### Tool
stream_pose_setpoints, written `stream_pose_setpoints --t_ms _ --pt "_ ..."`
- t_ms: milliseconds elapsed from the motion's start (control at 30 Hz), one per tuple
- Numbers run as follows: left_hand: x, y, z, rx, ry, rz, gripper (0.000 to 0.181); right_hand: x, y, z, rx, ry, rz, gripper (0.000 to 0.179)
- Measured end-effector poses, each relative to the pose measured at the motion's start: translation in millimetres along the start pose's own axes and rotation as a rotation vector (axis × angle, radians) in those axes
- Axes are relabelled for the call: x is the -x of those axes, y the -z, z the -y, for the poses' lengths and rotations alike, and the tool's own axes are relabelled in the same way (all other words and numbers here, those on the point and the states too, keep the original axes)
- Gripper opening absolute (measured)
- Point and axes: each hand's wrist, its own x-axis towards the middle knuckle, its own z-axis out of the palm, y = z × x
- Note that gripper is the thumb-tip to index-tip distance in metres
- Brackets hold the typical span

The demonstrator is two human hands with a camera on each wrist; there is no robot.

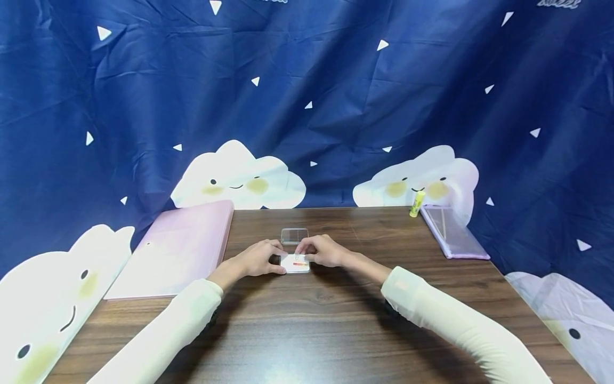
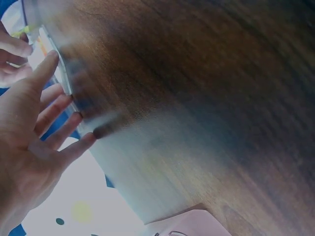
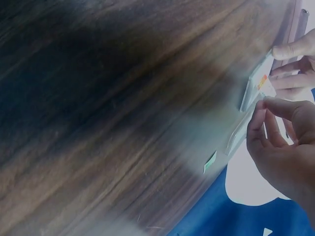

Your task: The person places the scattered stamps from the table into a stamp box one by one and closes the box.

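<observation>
A small flat white case (image 1: 293,265) with an orange-red strip lies on the table before me. My left hand (image 1: 260,259) is at its left end; in the left wrist view the thumb (image 2: 48,66) touches its edge and the other fingers extend, spread, beside it. Over the case's right part, the thumb and forefinger of my right hand (image 1: 326,251) meet at the tips, pinching a small pale piece too tiny to identify. Just behind lies a clear rectangular panel (image 1: 294,236); whether it joins the case, I cannot tell.
On the left lies a large pink folder (image 1: 177,248). A yellow-green glue stick (image 1: 417,204) stands at the back right beside a clear pouch with lilac edging (image 1: 455,234). The right wrist view shows a small green piece (image 3: 210,162) on the wooden table (image 1: 307,330).
</observation>
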Motion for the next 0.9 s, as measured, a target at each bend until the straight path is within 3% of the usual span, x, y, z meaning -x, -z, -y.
stream_pose_setpoints --t_ms 300,900 --pt "1.3 1.8 -0.9 0.001 0.004 -0.005 0.047 -5.3 -11.3 0.9 0.057 -0.020 -0.015 0.019" --pt "1.0 0.7 -2.3 0.002 0.006 -0.010 0.044 -11.4 -24.7 4.7 0.087 0.054 -0.073 0.015"
